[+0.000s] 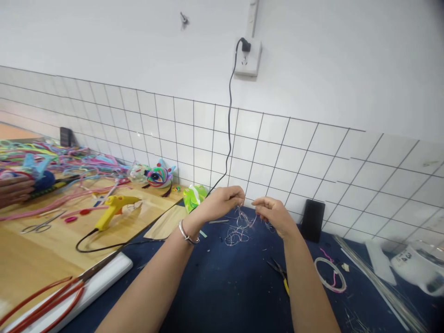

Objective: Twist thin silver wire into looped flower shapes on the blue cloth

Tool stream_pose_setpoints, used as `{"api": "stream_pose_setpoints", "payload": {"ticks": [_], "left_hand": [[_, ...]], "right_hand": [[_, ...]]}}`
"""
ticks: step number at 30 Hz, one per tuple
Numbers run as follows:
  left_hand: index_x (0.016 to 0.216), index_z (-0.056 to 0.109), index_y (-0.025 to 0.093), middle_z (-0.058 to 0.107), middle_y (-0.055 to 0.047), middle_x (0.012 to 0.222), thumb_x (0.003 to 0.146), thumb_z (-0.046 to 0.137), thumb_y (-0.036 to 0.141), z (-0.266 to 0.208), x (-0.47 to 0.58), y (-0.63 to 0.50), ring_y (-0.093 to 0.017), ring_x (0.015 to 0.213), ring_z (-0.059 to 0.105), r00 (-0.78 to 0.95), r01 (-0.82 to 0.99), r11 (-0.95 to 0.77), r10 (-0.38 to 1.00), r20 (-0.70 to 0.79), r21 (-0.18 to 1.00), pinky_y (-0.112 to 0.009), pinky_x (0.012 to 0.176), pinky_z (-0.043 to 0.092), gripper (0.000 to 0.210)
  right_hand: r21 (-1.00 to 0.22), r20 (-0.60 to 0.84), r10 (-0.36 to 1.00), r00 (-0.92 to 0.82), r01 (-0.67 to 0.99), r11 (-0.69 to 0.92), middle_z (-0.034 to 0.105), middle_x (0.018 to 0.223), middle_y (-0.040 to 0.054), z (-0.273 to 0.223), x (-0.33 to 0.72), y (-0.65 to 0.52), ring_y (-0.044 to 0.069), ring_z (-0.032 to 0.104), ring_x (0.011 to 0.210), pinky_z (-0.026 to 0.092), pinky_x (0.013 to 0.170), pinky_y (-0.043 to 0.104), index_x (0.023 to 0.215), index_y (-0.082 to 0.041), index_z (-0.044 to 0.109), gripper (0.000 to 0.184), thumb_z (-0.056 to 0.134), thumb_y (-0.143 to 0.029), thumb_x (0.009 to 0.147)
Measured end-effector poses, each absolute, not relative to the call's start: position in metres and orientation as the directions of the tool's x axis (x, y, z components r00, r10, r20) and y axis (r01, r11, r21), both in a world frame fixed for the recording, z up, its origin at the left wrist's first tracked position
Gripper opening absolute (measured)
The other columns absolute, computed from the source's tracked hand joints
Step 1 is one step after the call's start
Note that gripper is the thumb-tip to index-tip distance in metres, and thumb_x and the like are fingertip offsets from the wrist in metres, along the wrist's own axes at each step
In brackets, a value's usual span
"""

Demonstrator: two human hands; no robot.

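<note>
My left hand (225, 203) is pinched on thin silvery wire above the dark blue mat. Facing it, a short gap away, my right hand (275, 216) also has its fingers closed on part of the wire. Between and below them hangs a loose tangle of wire (237, 235), its loops silvery with pinkish bits, reaching down to the mat. A small red spot shows at my right fingertips, too small to name. Yellow-handled pliers (280, 274) lie beside my right forearm, partly hidden by it.
On the left stand a yellow glue gun (113, 210), small scissors (42, 226) and red-handled scissors (65, 296). A co-worker's hand (15, 190) is at far left. A green packet (194, 198), black phone-like slab (312, 220), ring-shaped roll (330, 274) and wire bundle (378, 282) surround the mat.
</note>
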State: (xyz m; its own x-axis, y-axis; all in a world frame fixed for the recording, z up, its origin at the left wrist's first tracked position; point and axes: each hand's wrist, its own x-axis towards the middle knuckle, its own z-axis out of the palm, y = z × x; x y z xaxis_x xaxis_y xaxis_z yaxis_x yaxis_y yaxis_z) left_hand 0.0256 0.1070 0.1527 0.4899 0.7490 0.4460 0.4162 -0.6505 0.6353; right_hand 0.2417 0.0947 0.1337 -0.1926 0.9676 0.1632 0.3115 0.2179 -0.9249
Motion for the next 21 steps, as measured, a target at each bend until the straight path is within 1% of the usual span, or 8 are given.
{"api": "stream_pose_setpoints", "payload": {"ticks": [3, 5, 8, 10, 13, 15, 18, 21], "left_hand": [[0.081, 0.057, 0.018, 0.061, 0.001, 0.074, 0.082, 0.043, 0.02, 0.151, 0.025, 0.11, -0.01, 0.063, 0.051, 0.444, 0.406, -0.596, 0.791, 0.42, 0.693, -0.021, 0.058, 0.037, 0.014], [0.081, 0.057, 0.018, 0.063, 0.0, 0.074, 0.082, 0.045, 0.021, 0.149, 0.026, 0.112, -0.01, 0.061, 0.051, 0.426, 0.382, -0.566, 0.809, 0.404, 0.731, -0.021, 0.056, 0.037, 0.013], [0.081, 0.057, 0.018, 0.063, 0.0, 0.075, 0.081, 0.047, 0.022, 0.147, 0.028, 0.113, -0.009, 0.059, 0.052, 0.408, 0.324, -0.533, 0.824, 0.393, 0.782, -0.021, 0.056, 0.039, 0.011], [0.082, 0.056, 0.018, 0.064, 0.0, 0.076, 0.081, 0.048, 0.023, 0.147, 0.03, 0.114, -0.008, 0.058, 0.052, 0.398, 0.283, -0.517, 0.83, 0.392, 0.808, -0.02, 0.056, 0.04, 0.01], [0.081, 0.055, 0.017, 0.064, -0.001, 0.075, 0.082, 0.049, 0.024, 0.146, 0.031, 0.115, -0.008, 0.057, 0.051, 0.372, 0.225, -0.492, 0.841, 0.393, 0.841, -0.02, 0.056, 0.04, 0.009], [0.082, 0.055, 0.017, 0.063, -0.001, 0.075, 0.082, 0.05, 0.025, 0.145, 0.031, 0.116, -0.007, 0.056, 0.051, 0.373, 0.182, -0.474, 0.844, 0.385, 0.862, -0.02, 0.055, 0.04, 0.01], [0.083, 0.055, 0.016, 0.063, -0.001, 0.075, 0.082, 0.052, 0.026, 0.143, 0.031, 0.117, -0.007, 0.054, 0.05, 0.427, 0.135, -0.457, 0.828, 0.365, 0.879, -0.019, 0.052, 0.038, 0.011], [0.083, 0.059, 0.016, 0.06, 0.001, 0.07, 0.08, 0.054, 0.026, 0.143, 0.03, 0.117, -0.007, 0.055, 0.05, 0.5, 0.154, -0.464, 0.798, 0.336, 0.872, -0.019, 0.053, 0.038, 0.011]], "right_hand": [[-0.902, 0.201, 0.955, -0.22, 0.34, 0.268, 0.063, 0.081, 0.0022, 0.139, 0.244, 0.09, 0.013, 0.054, 0.069, 0.043, 0.062, 0.027, 0.098, -0.021, 0.068, 0.025, 0.059, -0.033, 0.078], [-0.89, 0.228, 0.941, -0.25, 0.337, 0.306, 0.066, 0.089, 0.0034, 0.143, 0.245, 0.086, 0.015, 0.056, 0.077, 0.044, 0.066, 0.028, 0.1, -0.022, 0.068, 0.025, 0.059, -0.034, 0.08], [-0.884, 0.24, 0.909, -0.341, 0.311, 0.35, 0.066, 0.101, 0.0042, 0.148, 0.246, 0.08, 0.016, 0.058, 0.089, 0.046, 0.076, 0.03, 0.104, -0.023, 0.067, 0.026, 0.059, -0.028, 0.08], [-0.883, 0.23, 0.883, -0.408, 0.295, 0.366, 0.066, 0.103, 0.0042, 0.15, 0.245, 0.077, 0.016, 0.059, 0.092, 0.046, 0.08, 0.031, 0.105, -0.023, 0.067, 0.027, 0.059, -0.024, 0.08], [-0.887, 0.226, 0.855, -0.467, 0.264, 0.378, 0.067, 0.102, 0.0047, 0.151, 0.244, 0.074, 0.015, 0.059, 0.09, 0.046, 0.081, 0.031, 0.102, -0.022, 0.068, 0.024, 0.059, -0.024, 0.081], [-0.889, 0.245, 0.848, -0.47, 0.24, 0.39, 0.068, 0.096, 0.0048, 0.152, 0.243, 0.073, 0.015, 0.06, 0.086, 0.047, 0.078, 0.031, 0.097, -0.02, 0.069, 0.019, 0.06, -0.026, 0.08], [-0.88, 0.294, 0.862, -0.413, 0.235, 0.413, 0.067, 0.084, 0.0041, 0.154, 0.241, 0.071, 0.014, 0.059, 0.076, 0.047, 0.07, 0.029, 0.09, -0.019, 0.069, 0.017, 0.062, -0.031, 0.08], [-0.871, 0.329, 0.876, -0.352, 0.246, 0.425, 0.066, 0.079, 0.0035, 0.156, 0.24, 0.068, 0.013, 0.056, 0.069, 0.046, 0.064, 0.028, 0.091, -0.019, 0.068, 0.018, 0.062, -0.032, 0.08]]}}
